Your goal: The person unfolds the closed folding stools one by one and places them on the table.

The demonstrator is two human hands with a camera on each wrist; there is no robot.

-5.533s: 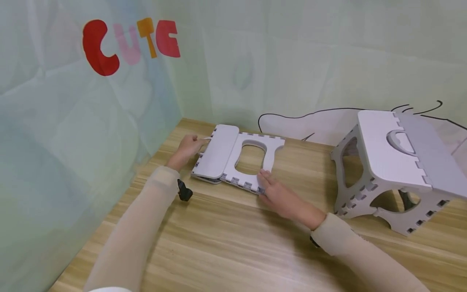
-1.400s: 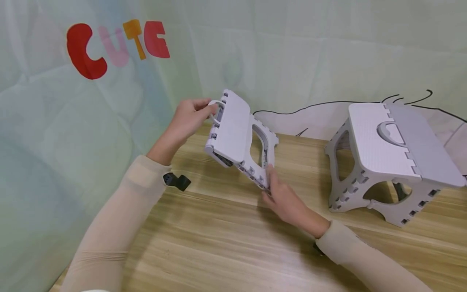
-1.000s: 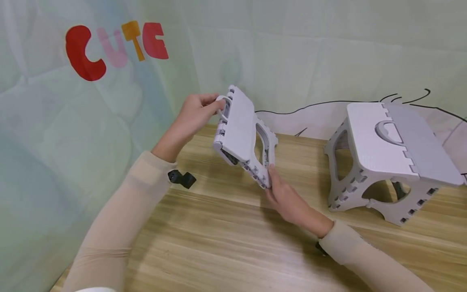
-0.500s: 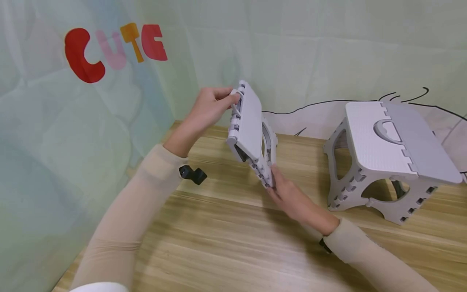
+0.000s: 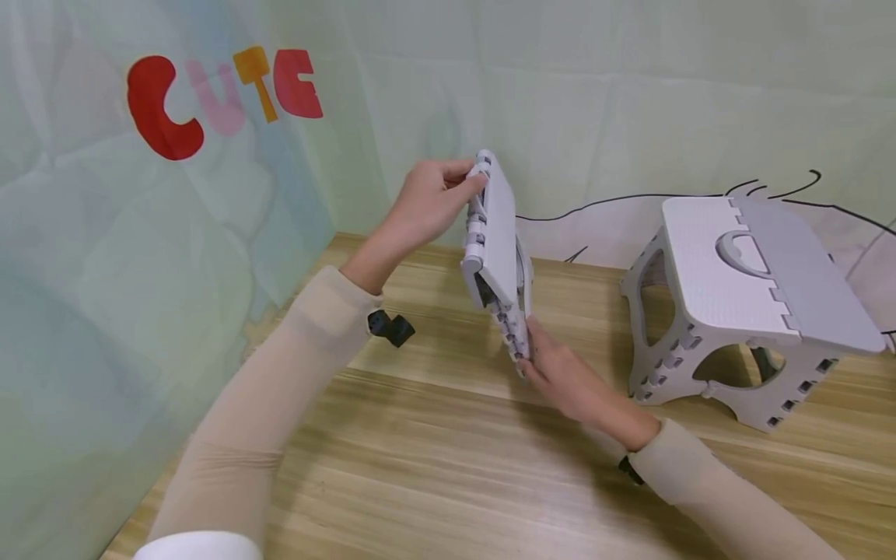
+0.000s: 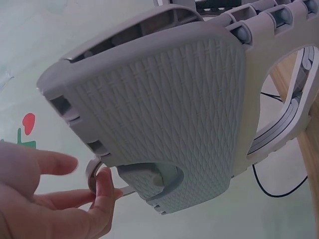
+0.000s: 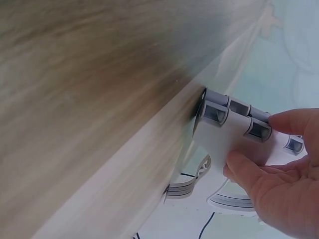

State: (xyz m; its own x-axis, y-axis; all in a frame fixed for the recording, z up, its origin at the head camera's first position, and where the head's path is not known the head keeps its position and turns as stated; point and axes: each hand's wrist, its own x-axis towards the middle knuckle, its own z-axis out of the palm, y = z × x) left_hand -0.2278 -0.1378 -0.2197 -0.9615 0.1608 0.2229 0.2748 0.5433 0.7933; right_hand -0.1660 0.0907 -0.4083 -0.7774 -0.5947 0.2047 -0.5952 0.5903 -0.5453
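Wood-grain tabletop [image 5: 420, 467] runs back to pale printed drapes [image 5: 560, 117]. Near its far left corner I hold 1 folded stool [image 5: 500, 233], steeply tilted: my left hand [image 5: 428, 204] pinches the handle [image 6: 90, 172], my right hand [image 5: 570, 385] grasps the lower end [image 7: 214, 134]. Further right, by the far edge, stands 1 unfolded stool [image 5: 703, 280].

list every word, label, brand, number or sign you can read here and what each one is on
"CUTE": coloured capitals on the left backdrop.
Tilted stool: no readable text on the sides that show.
Standing stool: no readable text on the sides that show.
Black wrist devices: any marking is too small to read.
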